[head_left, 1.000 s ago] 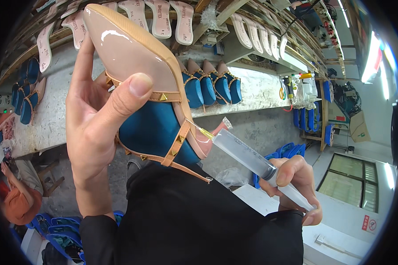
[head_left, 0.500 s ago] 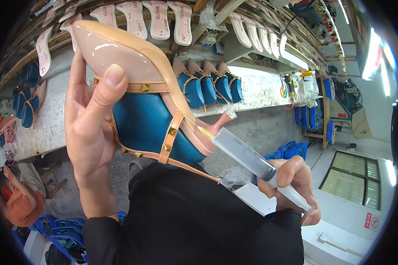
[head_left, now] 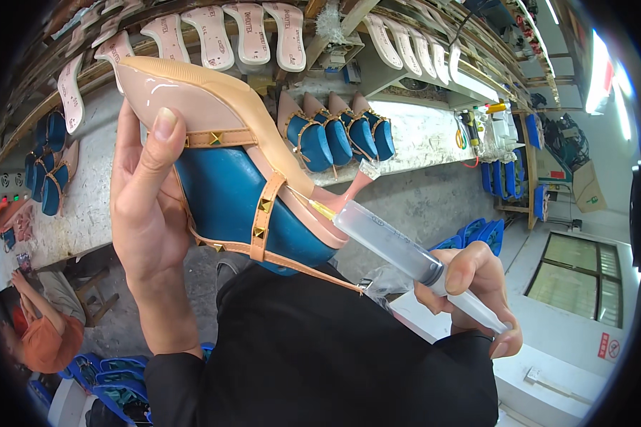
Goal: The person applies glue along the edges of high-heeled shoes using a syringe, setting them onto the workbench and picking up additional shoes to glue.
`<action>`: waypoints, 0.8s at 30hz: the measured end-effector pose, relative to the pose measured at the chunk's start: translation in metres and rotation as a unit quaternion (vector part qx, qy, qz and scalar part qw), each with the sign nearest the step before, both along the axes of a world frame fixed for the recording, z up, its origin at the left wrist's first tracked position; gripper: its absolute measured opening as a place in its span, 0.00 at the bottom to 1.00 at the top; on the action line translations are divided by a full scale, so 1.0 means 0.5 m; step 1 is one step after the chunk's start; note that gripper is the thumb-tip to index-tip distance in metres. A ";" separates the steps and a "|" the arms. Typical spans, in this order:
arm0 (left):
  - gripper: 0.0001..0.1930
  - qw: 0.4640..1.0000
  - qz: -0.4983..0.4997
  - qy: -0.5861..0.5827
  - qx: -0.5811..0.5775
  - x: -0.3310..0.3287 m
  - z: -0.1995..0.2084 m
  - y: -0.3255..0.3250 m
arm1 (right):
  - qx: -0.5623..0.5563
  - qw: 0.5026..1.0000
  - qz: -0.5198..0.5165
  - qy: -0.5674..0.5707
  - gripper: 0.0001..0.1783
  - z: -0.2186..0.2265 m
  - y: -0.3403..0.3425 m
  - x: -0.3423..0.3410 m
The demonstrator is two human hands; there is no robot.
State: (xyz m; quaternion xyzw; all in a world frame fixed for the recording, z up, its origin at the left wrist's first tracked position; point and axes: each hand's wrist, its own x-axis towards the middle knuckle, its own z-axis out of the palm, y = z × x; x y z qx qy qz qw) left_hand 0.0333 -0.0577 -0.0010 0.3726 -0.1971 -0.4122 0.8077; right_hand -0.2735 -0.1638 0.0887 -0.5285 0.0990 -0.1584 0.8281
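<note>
My left hand (head_left: 149, 213) grips a high-heeled shoe (head_left: 192, 103) tilted on its side, toe at upper left, thumb pressed on the glossy pinkish upper. A blue last (head_left: 221, 188) fills the shoe, and tan straps with gold studs cross it. The pink heel (head_left: 361, 183) points right. In my right hand (head_left: 477, 277) is a clear plastic syringe (head_left: 388, 238), fingers around the barrel's end and the plunger's tail. Its thin needle, on a yellow hub (head_left: 323, 209), reaches the seam between sole edge and upper, near the heel. Whether any fluid comes out is too small to tell.
Several similar shoes (head_left: 338, 135) stand on the worn workbench (head_left: 92, 213) beyond, with more shoes (head_left: 53, 178) at its left. Pink insole shapes (head_left: 246, 32) hang along the rack above. Blue bins (head_left: 114, 377) sit at lower left, near a person in orange (head_left: 53, 341).
The shoe has dipped slightly, its toe lower in view. The needle tip has shifted a little left and up along the seam. Both hands keep their hold.
</note>
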 end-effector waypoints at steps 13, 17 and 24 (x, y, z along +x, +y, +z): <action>0.31 0.998 0.039 -0.034 0.044 0.008 0.015 0.012 | 0.023 1.000 -0.005 0.016 0.48 0.011 0.006 -0.003; 0.29 0.998 0.017 -0.038 0.041 0.014 0.014 0.022 | 0.017 1.000 0.007 0.006 0.49 0.009 0.004 -0.007; 0.29 0.997 0.021 -0.055 0.049 0.018 0.013 0.023 | 0.044 0.999 -0.009 0.025 0.49 0.012 0.005 -0.012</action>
